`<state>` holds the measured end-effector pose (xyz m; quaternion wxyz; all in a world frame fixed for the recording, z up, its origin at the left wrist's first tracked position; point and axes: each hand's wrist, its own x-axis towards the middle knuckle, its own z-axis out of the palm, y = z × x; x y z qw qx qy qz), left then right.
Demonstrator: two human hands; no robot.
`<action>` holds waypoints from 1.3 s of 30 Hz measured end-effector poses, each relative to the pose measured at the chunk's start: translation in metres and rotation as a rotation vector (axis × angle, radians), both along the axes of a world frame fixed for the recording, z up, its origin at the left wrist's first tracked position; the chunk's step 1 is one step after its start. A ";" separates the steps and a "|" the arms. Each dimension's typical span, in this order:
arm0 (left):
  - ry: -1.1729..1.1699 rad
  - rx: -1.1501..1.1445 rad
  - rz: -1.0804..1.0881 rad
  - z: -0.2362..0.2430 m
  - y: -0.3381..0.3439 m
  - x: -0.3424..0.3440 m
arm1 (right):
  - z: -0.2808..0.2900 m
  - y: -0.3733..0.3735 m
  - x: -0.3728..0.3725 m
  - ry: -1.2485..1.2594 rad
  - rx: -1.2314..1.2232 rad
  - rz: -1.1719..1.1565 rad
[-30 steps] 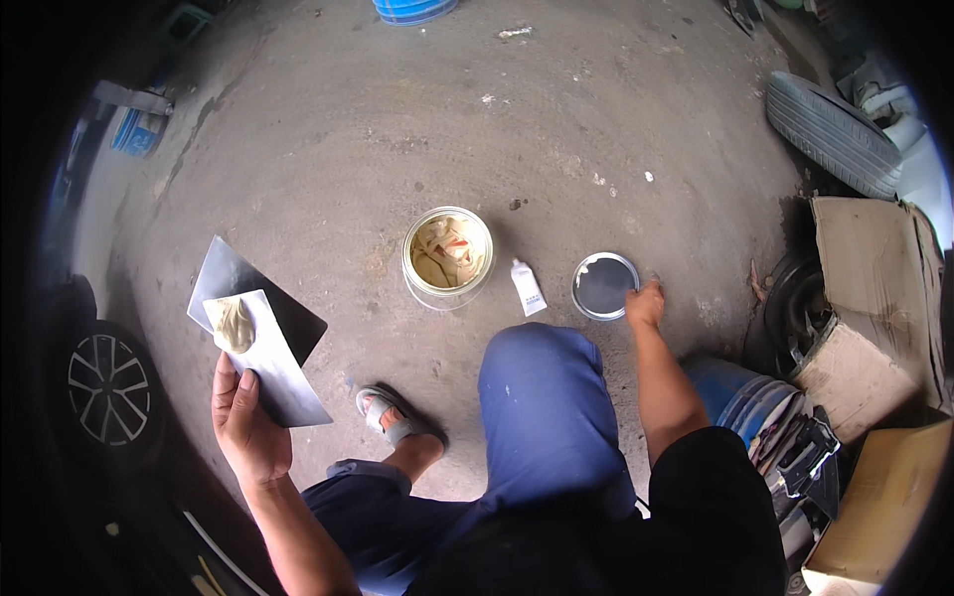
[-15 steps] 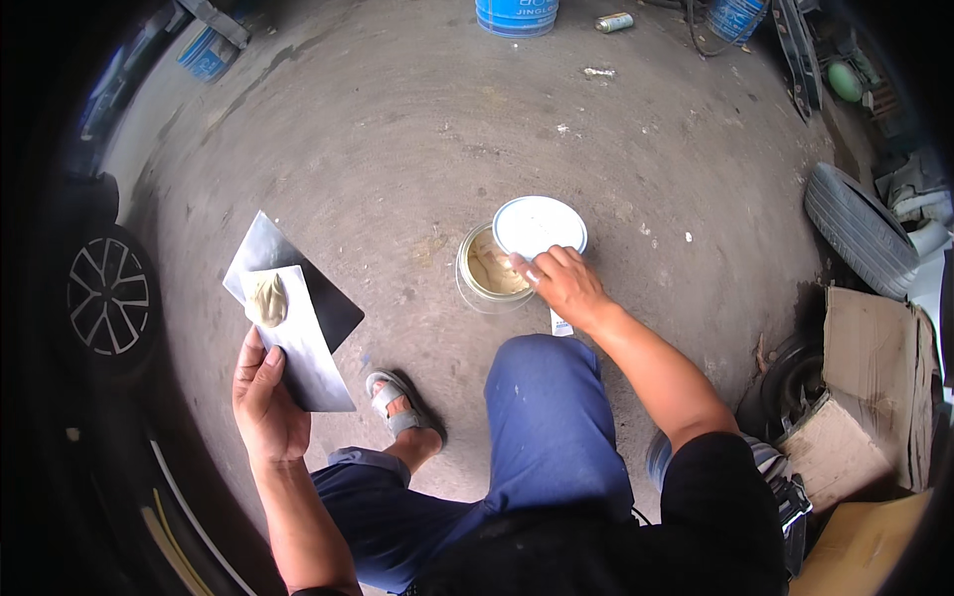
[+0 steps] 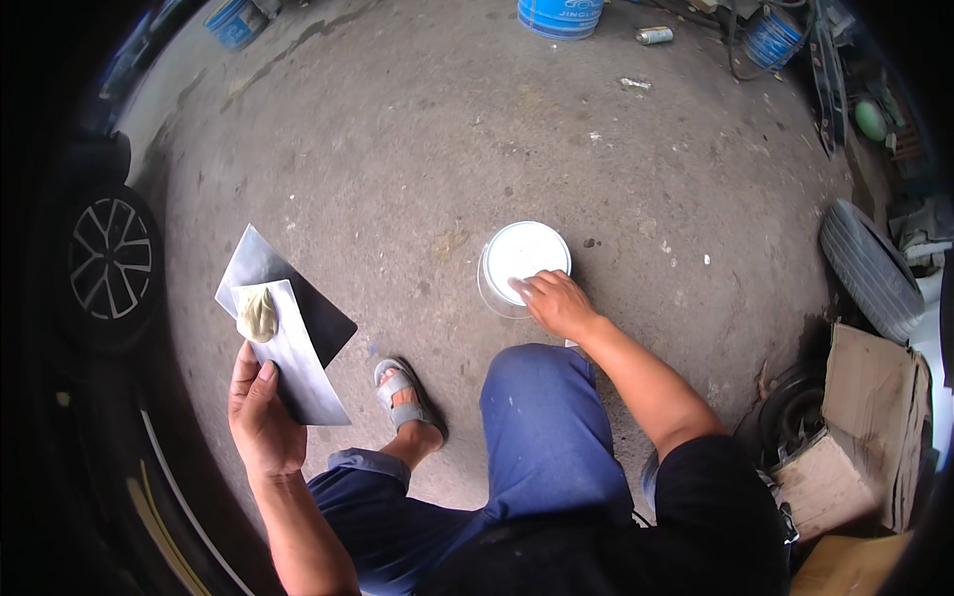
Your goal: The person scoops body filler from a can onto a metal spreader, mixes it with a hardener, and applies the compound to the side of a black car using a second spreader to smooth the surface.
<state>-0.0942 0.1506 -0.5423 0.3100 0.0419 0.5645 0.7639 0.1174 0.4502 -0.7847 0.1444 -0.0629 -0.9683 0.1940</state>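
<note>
My left hand (image 3: 266,427) is closed on two thin metal putty spreaders, one crossed over the other. On the front spreader (image 3: 308,382) sits a dollop of cream-coloured putty (image 3: 257,318), above my fingertips. The rear spreader (image 3: 250,260) sticks out behind it, partly in dark shadow. A round white lid (image 3: 525,246) covers the putty can on the floor in front of my knee, hiding its contents. The can's wire handle (image 3: 483,290) loops out at the left. My right hand (image 3: 564,306) has its fingers bent over the lid's near right edge.
A car wheel (image 3: 109,260) is at the left. Blue buckets (image 3: 559,18) and a small can (image 3: 654,36) lie beyond, at the far side. To the right are a loose tyre (image 3: 867,268) and torn cardboard (image 3: 870,397). My sandalled foot (image 3: 402,392) stands left of the can.
My right hand has brought the lid down and left onto the can, covering the putty that showed inside. My left hand still holds the spreaders. The view has shifted slightly.
</note>
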 end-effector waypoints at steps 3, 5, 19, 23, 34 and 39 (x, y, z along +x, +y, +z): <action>-0.002 -0.004 -0.013 0.002 0.006 -0.001 | -0.002 0.011 -0.002 -0.098 -0.006 0.013; -0.002 -0.017 -0.007 0.002 0.009 -0.001 | 0.006 0.019 -0.004 -0.083 -0.127 -0.085; 0.067 -0.060 -0.070 -0.008 0.017 0.006 | -0.145 -0.009 0.086 -0.291 -0.387 -0.870; 0.075 -0.083 -0.080 -0.010 0.017 0.009 | -0.140 -0.021 0.078 -0.376 -0.438 -0.918; 0.080 -0.108 -0.102 -0.011 0.021 0.010 | -0.154 -0.007 0.085 -0.363 -0.496 -1.117; 0.087 -0.108 -0.128 -0.009 0.026 0.009 | -0.129 0.014 0.097 0.377 -1.123 -1.105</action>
